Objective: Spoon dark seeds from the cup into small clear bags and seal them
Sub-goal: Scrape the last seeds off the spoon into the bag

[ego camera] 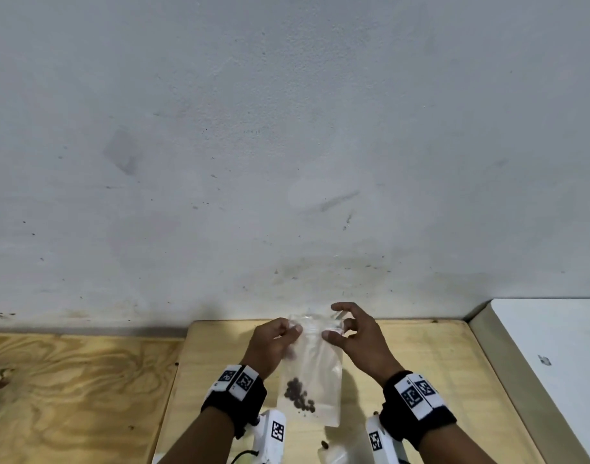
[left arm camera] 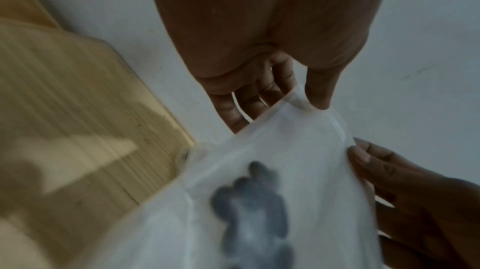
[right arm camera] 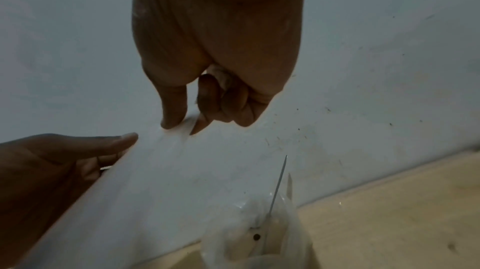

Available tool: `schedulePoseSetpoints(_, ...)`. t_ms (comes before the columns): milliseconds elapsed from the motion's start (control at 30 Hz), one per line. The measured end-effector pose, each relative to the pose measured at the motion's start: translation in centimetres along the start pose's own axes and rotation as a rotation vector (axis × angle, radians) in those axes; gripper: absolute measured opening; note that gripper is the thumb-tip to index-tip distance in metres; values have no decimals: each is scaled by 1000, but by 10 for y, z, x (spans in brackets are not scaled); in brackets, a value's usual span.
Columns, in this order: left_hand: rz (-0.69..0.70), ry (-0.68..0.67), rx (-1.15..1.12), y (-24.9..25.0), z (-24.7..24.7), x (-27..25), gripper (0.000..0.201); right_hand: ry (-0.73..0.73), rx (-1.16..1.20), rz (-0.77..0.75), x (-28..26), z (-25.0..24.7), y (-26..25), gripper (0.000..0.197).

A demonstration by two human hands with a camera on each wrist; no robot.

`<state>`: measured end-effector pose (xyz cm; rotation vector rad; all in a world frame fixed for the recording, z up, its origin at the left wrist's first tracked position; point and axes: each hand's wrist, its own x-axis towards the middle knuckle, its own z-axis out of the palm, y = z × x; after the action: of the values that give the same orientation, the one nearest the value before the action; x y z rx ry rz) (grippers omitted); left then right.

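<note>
A small clear bag (ego camera: 315, 363) hangs upright above the wooden board, with dark seeds (ego camera: 299, 395) pooled at its bottom. My left hand (ego camera: 295, 329) pinches the bag's top left corner; in the left wrist view the thumb is in front of the bag (left arm camera: 272, 160) and the fingers are behind it. My right hand (ego camera: 330, 321) pinches the top edge at the right, thumb and forefinger on the rim in the right wrist view (right arm camera: 182, 127). The clear cup (right arm camera: 259, 248) stands below on the board with a thin spoon handle (right arm camera: 279, 181) sticking up and one seed (right arm camera: 257, 237) in it.
A pale wooden board (ego camera: 420, 356) lies against a grey-white wall (ego camera: 287, 162). Plywood tabletop (ego camera: 79, 390) extends to the left. A white slab (ego camera: 554, 346) with a raised edge borders the board on the right. The cup (ego camera: 333, 455) sits near the frame's bottom edge.
</note>
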<state>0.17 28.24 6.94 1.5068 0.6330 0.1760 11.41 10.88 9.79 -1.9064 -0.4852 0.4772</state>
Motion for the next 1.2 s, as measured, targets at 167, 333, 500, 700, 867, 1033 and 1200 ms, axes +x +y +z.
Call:
schedulePoseSetpoints(167, -5, -67, -10, -5, 0, -10, 47, -57, 210, 285, -18, 6, -11, 14)
schedulePoseSetpoints(333, 9, -74, -68, -4, 1, -24, 31, -87, 207, 336, -35, 9, -14, 24)
schedulePoseSetpoints(500, -6, -31, -107, 2, -2, -39, 26, -18, 289, 327, -52, 5, -17, 35)
schedulePoseSetpoints(700, -8, 3, -167, 7, 7, -62, 16, -5, 346, 329, -77, -12, -17, 29)
schedulePoseSetpoints(867, 29, -10, -164, 8, 30, -95, 35, 116, 423, 370, -97, -24, -8, 26)
schedulePoseSetpoints(1033, 93, -51, -53, -9, 47, -140, 58, 203, 427, 371, -130, -30, 3, 25)
schedulePoseSetpoints(1200, 0, 183, -89, -35, 42, -189, 33, -56, 140, 198, -181, -8, 23, 14)
